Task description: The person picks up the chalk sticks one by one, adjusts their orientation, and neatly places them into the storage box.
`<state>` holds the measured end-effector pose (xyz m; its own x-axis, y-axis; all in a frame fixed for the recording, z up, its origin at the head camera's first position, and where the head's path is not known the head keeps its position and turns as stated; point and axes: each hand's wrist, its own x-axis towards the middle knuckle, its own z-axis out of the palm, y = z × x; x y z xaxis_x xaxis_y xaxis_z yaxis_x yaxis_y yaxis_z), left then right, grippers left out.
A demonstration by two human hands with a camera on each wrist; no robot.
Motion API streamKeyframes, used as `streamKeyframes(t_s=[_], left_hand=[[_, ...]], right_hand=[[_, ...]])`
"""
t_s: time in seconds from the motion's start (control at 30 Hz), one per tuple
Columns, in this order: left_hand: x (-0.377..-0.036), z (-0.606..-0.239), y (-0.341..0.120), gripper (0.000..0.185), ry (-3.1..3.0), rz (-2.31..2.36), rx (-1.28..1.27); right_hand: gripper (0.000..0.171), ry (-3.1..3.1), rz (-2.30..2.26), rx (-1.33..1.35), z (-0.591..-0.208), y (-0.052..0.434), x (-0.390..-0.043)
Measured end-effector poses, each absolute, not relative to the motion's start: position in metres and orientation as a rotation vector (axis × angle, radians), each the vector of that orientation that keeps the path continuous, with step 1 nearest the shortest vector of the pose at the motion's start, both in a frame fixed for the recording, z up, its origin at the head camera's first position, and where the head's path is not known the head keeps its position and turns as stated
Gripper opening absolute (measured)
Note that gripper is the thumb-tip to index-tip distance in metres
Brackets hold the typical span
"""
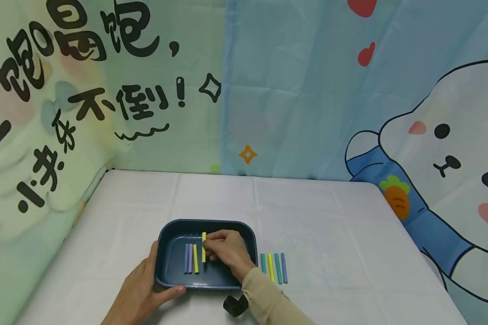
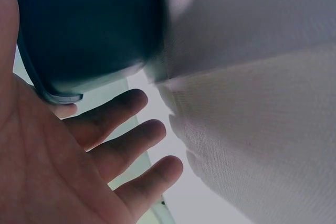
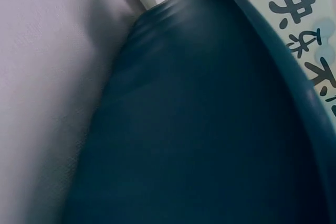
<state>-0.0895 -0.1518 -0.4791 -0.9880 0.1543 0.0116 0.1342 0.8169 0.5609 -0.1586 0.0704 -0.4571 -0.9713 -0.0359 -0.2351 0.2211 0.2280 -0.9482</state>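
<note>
A dark blue tray [image 1: 171, 253] with rounded corners stands on the white table. My left hand [image 1: 137, 289] rests against its near left corner, thumb along the front rim and fingers along the left side. In the left wrist view the fingers [image 2: 128, 153] extend straight beside the tray [image 2: 89, 24]. Over the tray, my right hand [image 1: 227, 248] pinches a yellow chalk-like stick [image 1: 204, 235] upright in the head view. Left of it, a blue stick [image 1: 186, 258], a purple stick [image 1: 190, 258] and a yellow stick [image 1: 196, 259] lie side by side inside. The tray's outer wall [image 3: 199, 103] fills the right wrist view.
Right of the tray, several sticks lie in a row on the cloth: a green one [image 1: 278, 268], a yellow one [image 1: 270, 266] and a blue one [image 1: 284, 267] among them. A black device [image 1: 235, 306] sits at my right wrist. A printed curtain [image 1: 288, 113] hangs behind the table.
</note>
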Motion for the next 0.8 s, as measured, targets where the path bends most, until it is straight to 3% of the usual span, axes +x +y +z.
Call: streamKeyframes(t_s=[0.8], left_hand=[[-0.089,-0.477,-0.152,0.128,2.932,0.897,0.218]], right_hand=[[0.01,2.51,-1.452,0.133,-0.465,0.057,-0.165]])
